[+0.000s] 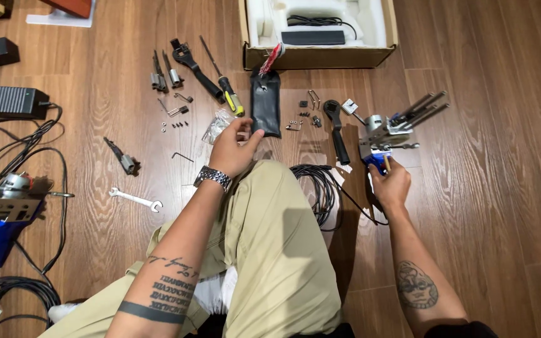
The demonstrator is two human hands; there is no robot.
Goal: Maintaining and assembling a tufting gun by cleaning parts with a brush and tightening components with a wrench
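Bare floor right of right hand; ahead, black pouch, screws, cardboard box crowd path.

- A spanner is laid on the floor.
- A cable coil is seen beside the knee.
- A cardboard box is placed at the top.

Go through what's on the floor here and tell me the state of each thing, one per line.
Cardboard box: open, foam inside.
Black pouch: lying flat, unrolled.
Metal assembly with rods: held upright by right hand.
Left hand: open, fingers by small plastic bag.
Black cable: coiled.
Silver wrench: lying loose.
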